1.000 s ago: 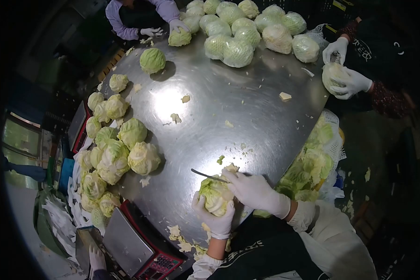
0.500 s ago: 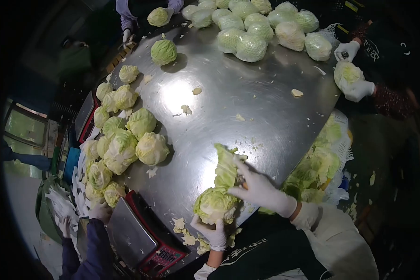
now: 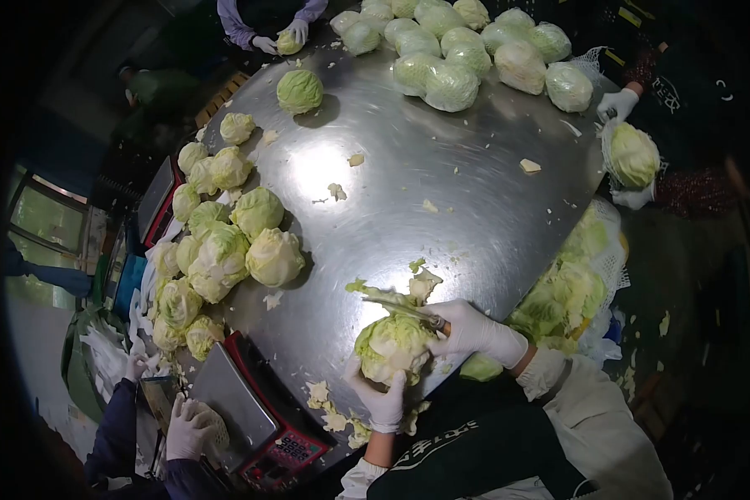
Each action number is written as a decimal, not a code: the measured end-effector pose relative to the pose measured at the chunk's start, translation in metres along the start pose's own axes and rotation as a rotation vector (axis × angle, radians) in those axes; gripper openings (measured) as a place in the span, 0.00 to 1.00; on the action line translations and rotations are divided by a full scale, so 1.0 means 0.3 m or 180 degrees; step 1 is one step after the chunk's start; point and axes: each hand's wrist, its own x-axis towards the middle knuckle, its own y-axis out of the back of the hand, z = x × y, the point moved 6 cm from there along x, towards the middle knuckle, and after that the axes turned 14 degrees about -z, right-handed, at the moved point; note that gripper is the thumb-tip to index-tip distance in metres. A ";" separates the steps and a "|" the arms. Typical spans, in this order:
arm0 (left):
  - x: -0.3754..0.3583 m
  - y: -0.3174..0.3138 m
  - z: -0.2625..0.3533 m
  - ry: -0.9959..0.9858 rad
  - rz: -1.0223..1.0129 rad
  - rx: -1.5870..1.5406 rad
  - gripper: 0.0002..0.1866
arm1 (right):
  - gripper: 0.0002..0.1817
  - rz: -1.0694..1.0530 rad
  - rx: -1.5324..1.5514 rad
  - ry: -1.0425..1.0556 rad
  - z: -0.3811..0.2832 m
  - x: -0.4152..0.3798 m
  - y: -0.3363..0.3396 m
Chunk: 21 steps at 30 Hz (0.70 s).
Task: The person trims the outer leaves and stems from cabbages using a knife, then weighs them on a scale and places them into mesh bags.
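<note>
My left hand (image 3: pixel 379 397), in a white glove, is wrapped around the lower side of a pale green cabbage (image 3: pixel 392 348) at the near edge of the metal table. In my gloved right hand (image 3: pixel 481 336) is a knife (image 3: pixel 402 309); its blade points left across the top of the cabbage. A strip of green leaf (image 3: pixel 360 287) shows by the blade tip. Beyond the blade, a torn piece of leaf (image 3: pixel 425 285) lies on the table. Cabbage scraps (image 3: pixel 335 417) lie left of my left hand.
Several cabbages (image 3: pixel 258 210) are heaped at the left of the table (image 3: pixel 442 200), by a red scale (image 3: pixel 287 450). Net-wrapped cabbages (image 3: pixel 521 67) fill the far side. Leaves fill a bag (image 3: pixel 579 292) at the right edge. Co-workers' gloved hands (image 3: pixel 190 429) are around the table.
My right hand has closed, and the knife now lies over the cabbage. The upright green leaf has come down. At right, a co-worker's cabbage is now in a net.
</note>
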 end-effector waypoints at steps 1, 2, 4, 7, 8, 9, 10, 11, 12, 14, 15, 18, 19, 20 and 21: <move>0.004 0.008 -0.007 0.0093 0.0029 -0.0339 0.42 | 0.29 0.0116 0.0074 -0.0602 0.065 -0.004 0.025; 0.005 0.027 0.004 0.0214 0.0056 -0.0730 0.41 | 0.28 0.0241 0.0144 -0.1202 0.148 -0.020 0.046; 0.016 0.062 -0.003 0.0284 -0.0006 -0.1146 0.39 | 0.28 0.0547 0.1535 -0.0173 0.253 -0.016 0.032; -0.020 0.056 -0.015 0.0220 0.0101 -0.0016 0.39 | 0.44 -0.0174 0.0119 -0.0825 -0.039 -0.001 -0.004; -0.025 0.020 0.012 0.0032 0.0112 0.0224 0.41 | 0.51 0.0137 -0.0425 -0.0463 -0.045 0.010 -0.067; -0.032 -0.001 0.008 0.0024 0.0102 0.0215 0.41 | 0.49 0.0269 -0.0645 -0.0962 -0.095 0.012 -0.077; -0.039 -0.015 0.030 -0.0145 0.0146 0.0586 0.42 | 0.47 0.0182 -0.0249 -0.0942 -0.078 0.011 -0.078; -0.039 -0.023 0.050 -0.0321 0.0194 0.0958 0.44 | 0.45 0.0097 0.0146 -0.0913 -0.053 0.013 -0.076; -0.037 -0.027 0.058 -0.0411 0.0104 0.0870 0.44 | 0.45 0.0103 0.0143 -0.0915 -0.035 0.010 -0.054; -0.033 -0.028 0.087 -0.0455 -0.0001 0.1023 0.44 | 0.35 -0.0118 -0.0137 -0.0577 -0.019 -0.006 -0.022; -0.026 -0.036 0.097 -0.0524 -0.0084 0.1164 0.44 | 0.35 -0.0112 -0.0159 -0.0579 0.005 -0.016 -0.012; -0.022 0.008 0.022 -0.0151 -0.0035 0.0657 0.42 | 0.22 0.0747 0.0124 -0.0532 0.200 -0.028 0.037; -0.021 0.021 0.027 -0.0165 -0.0006 0.0664 0.42 | 0.20 0.1349 0.0417 -0.0717 0.319 -0.049 0.067; -0.024 0.035 0.021 -0.0063 -0.0025 0.0289 0.42 | 0.25 0.1111 0.0276 -0.1398 0.338 -0.066 0.116; -0.023 0.042 0.016 0.0032 -0.0051 -0.0084 0.41 | 0.25 0.1099 0.0279 -0.1371 0.314 -0.070 0.113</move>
